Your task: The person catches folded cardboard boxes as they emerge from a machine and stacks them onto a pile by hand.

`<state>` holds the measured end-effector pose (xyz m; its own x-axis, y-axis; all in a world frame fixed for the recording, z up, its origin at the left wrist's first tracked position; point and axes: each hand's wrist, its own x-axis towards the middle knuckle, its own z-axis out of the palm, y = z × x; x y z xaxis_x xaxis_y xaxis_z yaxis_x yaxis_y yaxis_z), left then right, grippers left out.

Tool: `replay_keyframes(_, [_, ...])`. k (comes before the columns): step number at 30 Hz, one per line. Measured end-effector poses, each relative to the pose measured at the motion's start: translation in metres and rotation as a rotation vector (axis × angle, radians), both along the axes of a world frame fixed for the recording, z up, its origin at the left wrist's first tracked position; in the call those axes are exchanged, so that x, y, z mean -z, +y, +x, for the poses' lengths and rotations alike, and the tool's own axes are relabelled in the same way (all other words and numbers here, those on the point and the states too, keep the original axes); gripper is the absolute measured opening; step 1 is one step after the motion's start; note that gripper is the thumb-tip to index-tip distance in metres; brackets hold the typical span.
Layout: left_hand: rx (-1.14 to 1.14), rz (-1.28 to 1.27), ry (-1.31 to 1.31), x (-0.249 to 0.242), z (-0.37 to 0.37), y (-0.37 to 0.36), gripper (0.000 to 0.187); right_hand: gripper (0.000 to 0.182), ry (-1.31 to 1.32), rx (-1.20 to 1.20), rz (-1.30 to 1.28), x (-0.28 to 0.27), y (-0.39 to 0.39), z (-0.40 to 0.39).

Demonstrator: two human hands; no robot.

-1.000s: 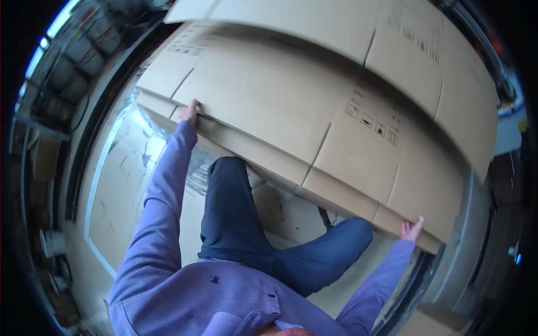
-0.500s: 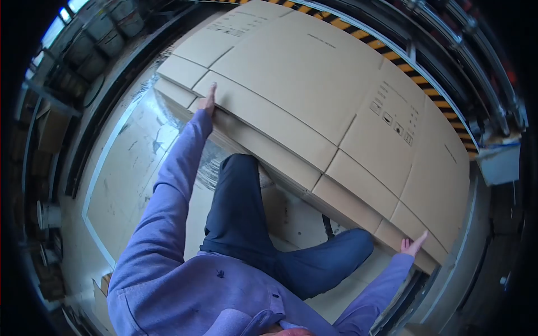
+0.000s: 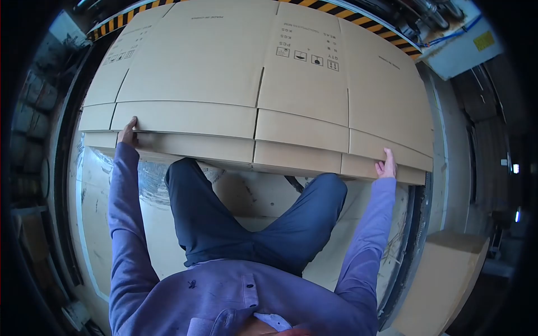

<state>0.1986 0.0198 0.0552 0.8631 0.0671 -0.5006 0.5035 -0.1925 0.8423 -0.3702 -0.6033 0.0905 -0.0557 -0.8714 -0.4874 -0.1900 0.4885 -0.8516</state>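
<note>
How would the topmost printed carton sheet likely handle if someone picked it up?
The topmost carton sheet, broad and thin, may sag when lifted. Its cut slots suggest the flaps could bend separately. Lying flat, it seems unlikely to roll.

Top cardboard sheet (image 3: 207, 64): brown, slotted, dark print facing upside down | lying flat, spreading crosswise over lower sheets (image 3: 305, 154) | lower sheets: plain brown along visible strips, projecting nearward in uneven steps

Black-and-yellow striping (image 3: 365, 21) runs beyond the pale, scuffed floor (image 3: 96, 224).
</note>
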Motion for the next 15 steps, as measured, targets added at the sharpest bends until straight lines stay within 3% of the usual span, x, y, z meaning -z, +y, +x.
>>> replay_keyframes(2, [-0.036, -0.041, 0.032, -0.006, -0.001, -0.004, 0.043, 0.077, -0.037, -0.017, 0.021, 0.000, -0.003, -0.004])
replay_keyframes(5, [-0.264, -0.123, 0.294, -0.010, -0.006, -0.032, 0.050, 0.068, -0.015, 0.098, 0.164, 0.006, -0.015, -0.002])
replay_keyframes(11, [-0.237, -0.259, 0.326, -0.004, -0.020, -0.049, 0.054, 0.048, -0.346, 0.243, 0.329, 0.011, -0.028, 0.012])
replay_keyframes(15, [-0.174, -0.426, 0.421, 0.004, -0.014, -0.040, 0.062, 0.046, -0.321, 0.296, 0.229, 0.010, -0.021, 0.018])
